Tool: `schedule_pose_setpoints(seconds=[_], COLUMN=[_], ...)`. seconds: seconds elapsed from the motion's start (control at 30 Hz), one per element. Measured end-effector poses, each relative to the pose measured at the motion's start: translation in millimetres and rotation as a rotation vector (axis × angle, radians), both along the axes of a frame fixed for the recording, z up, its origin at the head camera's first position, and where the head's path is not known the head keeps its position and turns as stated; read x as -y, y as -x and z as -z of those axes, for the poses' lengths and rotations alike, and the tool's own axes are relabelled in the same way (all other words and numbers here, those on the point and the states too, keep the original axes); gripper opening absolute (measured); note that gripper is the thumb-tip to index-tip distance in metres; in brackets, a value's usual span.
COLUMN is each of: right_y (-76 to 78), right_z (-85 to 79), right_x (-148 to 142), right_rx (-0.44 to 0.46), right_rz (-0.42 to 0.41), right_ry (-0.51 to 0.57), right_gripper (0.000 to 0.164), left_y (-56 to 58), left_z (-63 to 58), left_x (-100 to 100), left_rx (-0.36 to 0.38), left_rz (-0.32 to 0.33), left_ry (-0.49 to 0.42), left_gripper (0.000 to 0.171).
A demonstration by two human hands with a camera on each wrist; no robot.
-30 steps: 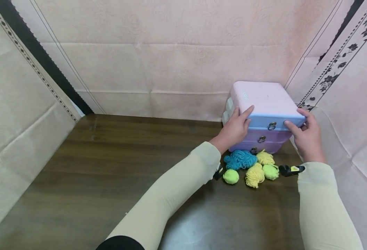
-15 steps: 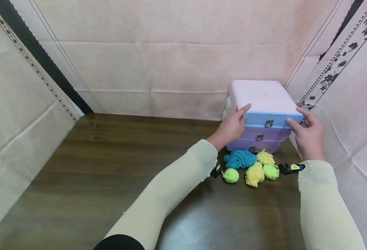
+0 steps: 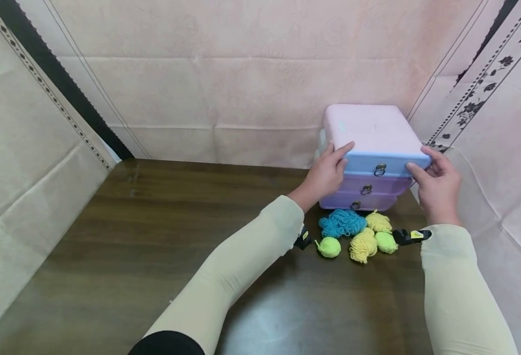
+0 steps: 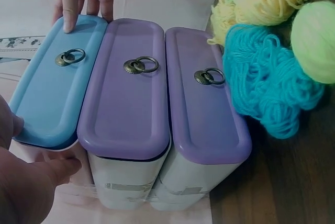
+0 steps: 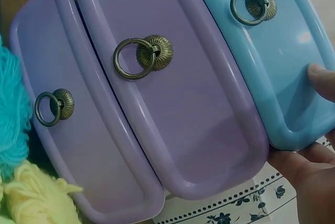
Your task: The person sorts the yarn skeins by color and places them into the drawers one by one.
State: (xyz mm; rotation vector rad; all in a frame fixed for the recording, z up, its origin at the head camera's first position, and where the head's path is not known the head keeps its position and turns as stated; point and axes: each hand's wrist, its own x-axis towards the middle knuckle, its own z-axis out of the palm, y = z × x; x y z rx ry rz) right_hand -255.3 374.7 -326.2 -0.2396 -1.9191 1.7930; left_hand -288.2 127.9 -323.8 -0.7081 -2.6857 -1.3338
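A stack of three small drawers [image 3: 376, 129] stands at the back right, with a pink top, a blue front on the uppermost drawer and purple fronts on the two below. My left hand [image 3: 324, 173] holds the top drawer at its left end, one finger at the blue front's edge and another along the pink side in the left wrist view. At the other end my right hand [image 3: 443, 190] grips the blue front [image 5: 285, 51], thumb on its face and fingers around the side. Each front bears a bronze ring pull [image 4: 140, 65].
Before the stack lie a blue yarn bundle [image 3: 342, 223], two yellow yarn bundles [image 3: 363, 245] and two green yarn balls [image 3: 329, 247]. Behind the brown table [image 3: 176, 222] hangs a pale cloth wall [image 3: 198, 98]. A floral-bordered cloth [image 3: 500, 172] stands close on the right.
The drawer stack has shifted slightly back and left, with both hands staying on its top drawer. The yarn has hardly moved.
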Motion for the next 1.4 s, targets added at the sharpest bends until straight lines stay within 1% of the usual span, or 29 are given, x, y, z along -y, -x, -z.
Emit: schedule_pose_setpoints(seconds=[0.17,0.23,0.33,0.4,0.5,0.63,0.7,0.8,0.93,1.1,1.27,1.4], right_y=[0.3,-0.6,-1.8,-1.9,-0.5,-0.2,-0.1,1.0,2.5,3.3,3.6,4.7], right_z=[-2.2,-2.8,-3.8,-4.4,-5.0,-2.9,-1.9,-1.0,1.7,4.3,3.9,4.7], right_x=[9,14,21,26,35,48,55,64,78,94,110,120], right_rx=[-0.058,-0.071,-0.079,-0.076,-0.077,-0.061,-0.064,-0.065,-0.066,-0.088,-0.109,-0.120], right_rz=[-0.028,-0.048,-0.064,-0.063,-0.051,-0.050,-0.052,-0.057,-0.086,-0.104,-0.115,-0.116], right_ry=[0.076,0.127,0.169,0.169,0.136,0.143,0.148,0.140,0.142,0.174,0.174,0.157], right_gripper=[0.055,0.055,0.056,0.055,0.053,0.052,0.051,0.049,0.047,0.044,0.042,0.039], left_y=[-3.5,-4.8,-6.2,-6.1,-4.8,-4.1,-4.1,-4.2,-4.1,-1.9,-0.6,-0.1], left_z=[-4.1,-5.9,-8.4,-9.3,-9.8,-9.9,-10.6,-12.7,-14.3,-12.3,-5.5,-1.8], left_x=[11,16,23,29,38,49,56,67,84,103,119,131], left_rx=[0.012,0.010,0.005,0.007,0.009,0.004,0.014,0.048,0.076,0.043,0.008,-0.001], left_rz=[0.011,0.017,0.031,0.041,0.043,0.028,0.027,0.021,0.000,-0.008,-0.034,-0.052], left_ry=[-0.037,-0.042,-0.055,-0.071,-0.098,-0.094,-0.089,-0.088,-0.087,-0.092,-0.133,-0.154], left_gripper=[0.047,0.046,0.046,0.046,0.046,0.045,0.045,0.045,0.044,0.043,0.042,0.041])
